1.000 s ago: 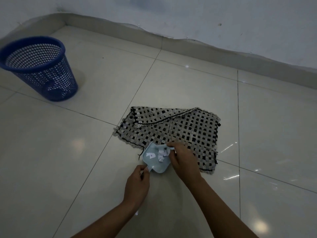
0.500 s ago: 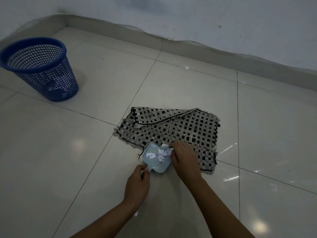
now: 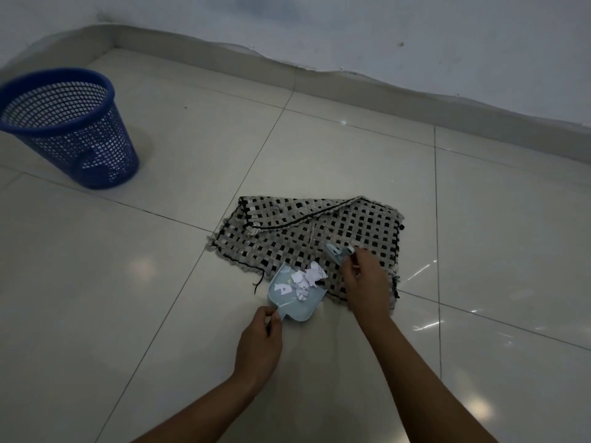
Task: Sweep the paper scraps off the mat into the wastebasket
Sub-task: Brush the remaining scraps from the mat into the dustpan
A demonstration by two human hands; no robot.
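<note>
A black-and-white woven mat (image 3: 307, 231) lies on the tiled floor, its far left corner folded over. A small light-blue dustpan (image 3: 295, 303) sits at the mat's near edge with several white paper scraps (image 3: 307, 279) piled in it. My left hand (image 3: 259, 343) pinches the dustpan's short handle. My right hand (image 3: 364, 279) grips a small light-blue hand brush (image 3: 339, 252), lifted over the mat to the right of the pan. A blue mesh wastebasket (image 3: 64, 126) stands upright at the far left.
Glossy pale floor tiles (image 3: 128, 282) stretch between the mat and the wastebasket. A skirting board and white wall (image 3: 383, 43) run along the back. Light glints show on the tiles to the right.
My right hand has drawn the brush back from the dustpan's mouth, up and to the right over the mat. The scraps now lie heaped in the pan. My left hand stays on the handle.
</note>
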